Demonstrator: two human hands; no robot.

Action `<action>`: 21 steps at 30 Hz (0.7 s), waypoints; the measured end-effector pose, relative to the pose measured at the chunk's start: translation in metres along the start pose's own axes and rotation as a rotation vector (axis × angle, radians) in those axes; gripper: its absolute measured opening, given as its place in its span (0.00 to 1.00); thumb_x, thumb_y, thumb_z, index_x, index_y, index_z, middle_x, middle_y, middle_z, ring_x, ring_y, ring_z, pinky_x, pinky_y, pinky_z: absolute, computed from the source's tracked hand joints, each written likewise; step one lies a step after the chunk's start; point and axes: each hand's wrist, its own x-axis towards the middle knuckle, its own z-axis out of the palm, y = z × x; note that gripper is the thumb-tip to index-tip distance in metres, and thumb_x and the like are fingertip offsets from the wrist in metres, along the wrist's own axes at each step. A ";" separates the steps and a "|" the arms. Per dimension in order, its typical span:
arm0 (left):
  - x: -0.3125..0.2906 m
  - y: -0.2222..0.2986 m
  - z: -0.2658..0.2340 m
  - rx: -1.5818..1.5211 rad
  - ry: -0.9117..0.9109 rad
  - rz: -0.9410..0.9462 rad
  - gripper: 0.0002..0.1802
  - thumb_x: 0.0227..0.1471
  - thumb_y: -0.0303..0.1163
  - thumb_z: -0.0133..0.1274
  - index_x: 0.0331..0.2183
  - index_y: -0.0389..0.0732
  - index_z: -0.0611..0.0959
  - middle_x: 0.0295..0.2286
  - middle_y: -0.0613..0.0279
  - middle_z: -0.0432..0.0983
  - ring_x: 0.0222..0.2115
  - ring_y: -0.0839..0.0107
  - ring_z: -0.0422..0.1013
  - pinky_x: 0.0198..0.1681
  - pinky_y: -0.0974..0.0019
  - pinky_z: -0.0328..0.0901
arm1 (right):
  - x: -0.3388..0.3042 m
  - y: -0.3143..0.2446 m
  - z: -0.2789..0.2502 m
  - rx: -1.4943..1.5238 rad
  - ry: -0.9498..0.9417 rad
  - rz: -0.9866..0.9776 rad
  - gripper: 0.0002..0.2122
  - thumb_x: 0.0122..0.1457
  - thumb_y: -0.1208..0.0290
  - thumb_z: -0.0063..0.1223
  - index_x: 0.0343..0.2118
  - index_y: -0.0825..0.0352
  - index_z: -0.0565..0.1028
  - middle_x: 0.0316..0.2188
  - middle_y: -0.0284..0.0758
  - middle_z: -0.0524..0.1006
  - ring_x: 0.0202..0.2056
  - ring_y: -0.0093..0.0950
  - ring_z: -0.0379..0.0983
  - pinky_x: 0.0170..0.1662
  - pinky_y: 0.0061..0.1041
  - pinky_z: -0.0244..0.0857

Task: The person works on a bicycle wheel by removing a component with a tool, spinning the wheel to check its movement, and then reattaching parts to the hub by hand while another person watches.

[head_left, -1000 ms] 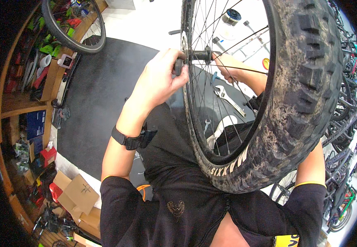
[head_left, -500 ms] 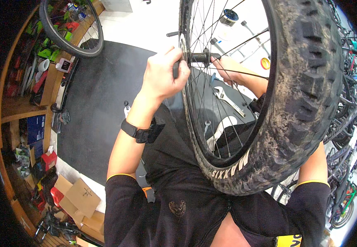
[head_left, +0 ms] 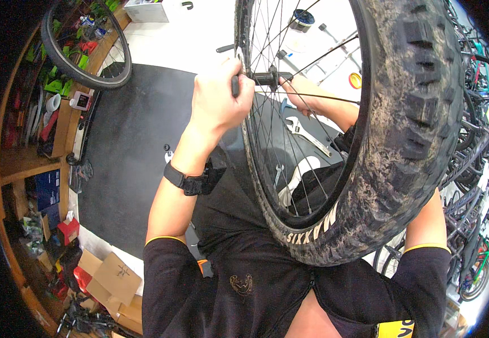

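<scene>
I have room over the black mat [head_left: 131,146] left of my left hand [head_left: 222,93], thick tire [head_left: 410,129] walling off the right, spokes [head_left: 325,57] crossing before my right hand [head_left: 299,93], wrench [head_left: 310,139] below

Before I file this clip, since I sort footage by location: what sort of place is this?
Probably a bike workshop: a knobby wheel up close, a wrench on the dark mat, and bikes crowded along the right side.

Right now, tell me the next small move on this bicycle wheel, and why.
Probably a slight turn of the black handle with the left hand while the right hand steadies the wheel hub: the left is closed around the handle by the hub's left end, the right at the other.
</scene>
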 end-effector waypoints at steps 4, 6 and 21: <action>-0.003 -0.007 -0.018 0.097 -0.051 -0.106 0.07 0.44 0.28 0.49 0.25 0.33 0.77 0.19 0.47 0.71 0.21 0.51 0.70 0.26 0.58 0.65 | 0.013 -0.013 0.018 -0.009 -0.072 -0.062 0.31 0.68 0.52 0.27 0.16 0.74 0.70 0.07 0.39 0.68 0.10 0.33 0.69 0.16 0.33 0.66; 0.013 -0.001 -0.007 0.052 -0.075 -0.209 0.09 0.45 0.29 0.49 0.25 0.32 0.78 0.16 0.47 0.69 0.17 0.54 0.70 0.24 0.59 0.65 | 0.009 0.002 0.002 -0.053 -0.057 -0.036 0.32 0.68 0.52 0.26 0.16 0.74 0.70 0.07 0.39 0.68 0.10 0.33 0.69 0.17 0.32 0.67; 0.063 -0.026 -0.013 0.012 -0.177 -0.464 0.19 0.49 0.39 0.45 0.20 0.32 0.78 0.14 0.50 0.72 0.18 0.60 0.72 0.28 0.59 0.66 | 0.015 0.001 0.010 -0.020 -0.073 0.007 0.34 0.67 0.48 0.26 0.14 0.72 0.68 0.07 0.38 0.66 0.10 0.32 0.69 0.17 0.33 0.66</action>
